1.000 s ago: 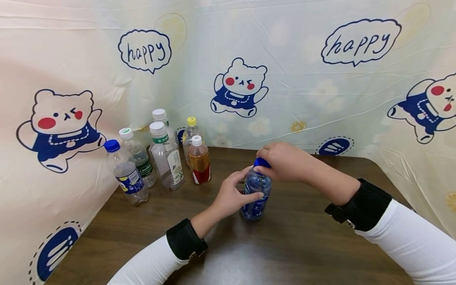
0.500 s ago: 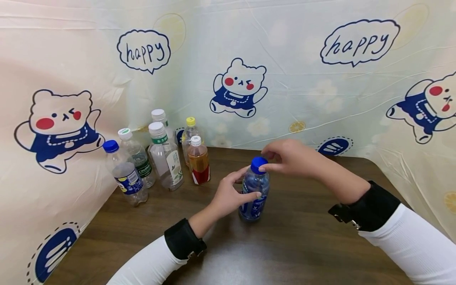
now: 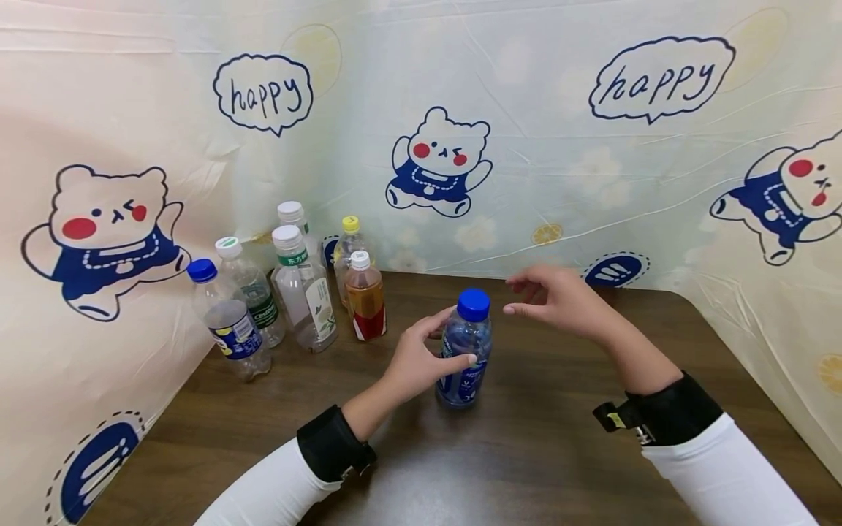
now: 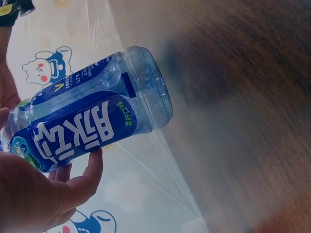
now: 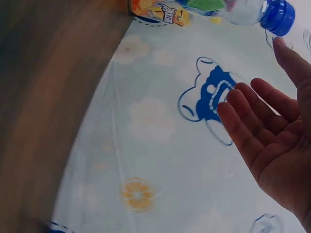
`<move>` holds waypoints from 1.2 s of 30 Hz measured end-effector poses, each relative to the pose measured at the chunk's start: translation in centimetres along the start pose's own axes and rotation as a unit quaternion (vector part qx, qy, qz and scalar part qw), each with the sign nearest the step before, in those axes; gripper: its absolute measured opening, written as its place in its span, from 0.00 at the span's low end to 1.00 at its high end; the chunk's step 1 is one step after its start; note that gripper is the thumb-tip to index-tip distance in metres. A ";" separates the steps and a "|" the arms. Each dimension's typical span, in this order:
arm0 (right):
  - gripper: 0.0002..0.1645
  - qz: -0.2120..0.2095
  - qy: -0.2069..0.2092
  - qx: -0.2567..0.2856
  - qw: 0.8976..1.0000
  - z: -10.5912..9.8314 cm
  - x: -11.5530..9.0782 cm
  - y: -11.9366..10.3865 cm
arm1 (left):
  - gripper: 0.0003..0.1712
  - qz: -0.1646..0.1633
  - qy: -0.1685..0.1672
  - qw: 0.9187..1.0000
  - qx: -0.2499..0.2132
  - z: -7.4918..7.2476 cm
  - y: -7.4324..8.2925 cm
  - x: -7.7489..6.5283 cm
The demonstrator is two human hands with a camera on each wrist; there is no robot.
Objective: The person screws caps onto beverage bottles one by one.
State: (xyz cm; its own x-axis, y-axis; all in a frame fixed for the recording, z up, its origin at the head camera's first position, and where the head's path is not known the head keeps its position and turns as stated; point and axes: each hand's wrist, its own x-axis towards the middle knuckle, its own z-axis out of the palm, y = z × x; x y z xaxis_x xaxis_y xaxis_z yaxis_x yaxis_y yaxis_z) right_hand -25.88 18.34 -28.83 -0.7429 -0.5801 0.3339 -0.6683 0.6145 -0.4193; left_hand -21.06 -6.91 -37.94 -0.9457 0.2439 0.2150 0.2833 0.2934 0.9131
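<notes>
A clear plastic drink bottle point(image 3: 468, 337) with a blue label stands upright on the wooden table, its blue cap point(image 3: 473, 305) on top. My left hand point(image 3: 419, 359) grips the bottle's body, with the thumb across the front. Its fingers pass behind the bottle and are partly hidden in the head view. In the left wrist view, the blue label point(image 4: 85, 121) and the bottle's base show beyond the fingers. Apart from the cap, to its right, my right hand point(image 3: 558, 301) holds nothing. The right wrist view shows its palm and fingers point(image 5: 245, 109) relaxed.
Several other capped bottles stand together on the left, among them a blue-capped bottle point(image 3: 237, 332), a green-and-white labelled bottle point(image 3: 304, 299) and an amber bottle point(image 3: 365, 299). A printed curtain point(image 3: 526, 146) rises behind the table point(image 3: 526, 453).
My right hand has let go of the blue cap and moved off to the right. The cap stays on the bottle. My left hand keeps its grip on the bottle.
</notes>
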 end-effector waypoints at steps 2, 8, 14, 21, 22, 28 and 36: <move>0.24 0.018 0.009 0.019 1.000 0.9 -0.4 0.7 | 0.42 0.001 0.002 1.000 0.000 0.0 0.0 -0.1; 0.26 0.086 0.030 0.086 0.992 4.3 -2.2 2.7 | 0.41 0.000 0.005 1.000 -0.001 0.0 0.0 -0.2; 0.28 0.144 0.041 0.178 0.973 7.2 -4.0 4.6 | 0.42 -0.004 0.005 1.000 -0.002 0.1 0.1 -0.3; 0.29 0.174 0.041 0.211 0.961 9.0 -5.6 5.7 | 0.43 -0.025 0.017 1.000 0.000 -0.4 -0.1 -0.5; 0.29 0.176 0.038 0.215 0.960 9.1 -5.8 5.7 | 0.43 -0.027 0.019 0.999 -0.001 -0.5 -0.2 -0.6; 0.30 0.183 0.030 0.229 0.956 9.6 -6.5 6.0 | 0.42 -0.034 0.039 0.999 -0.004 -1.9 -0.9 -1.0; 0.31 0.186 0.023 0.233 0.954 9.8 -6.9 6.2 | 0.44 -0.044 0.086 0.995 0.011 -5.1 -1.9 -2.4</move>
State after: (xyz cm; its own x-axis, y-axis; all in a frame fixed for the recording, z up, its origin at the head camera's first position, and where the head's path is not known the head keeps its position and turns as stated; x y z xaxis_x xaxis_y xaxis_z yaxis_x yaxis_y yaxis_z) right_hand -24.51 20.93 -42.06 -0.9338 -0.3372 0.1201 -0.2755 0.4631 -0.8424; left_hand -20.17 -12.78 -38.40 -0.9799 0.0557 0.1915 0.1991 0.3272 0.9237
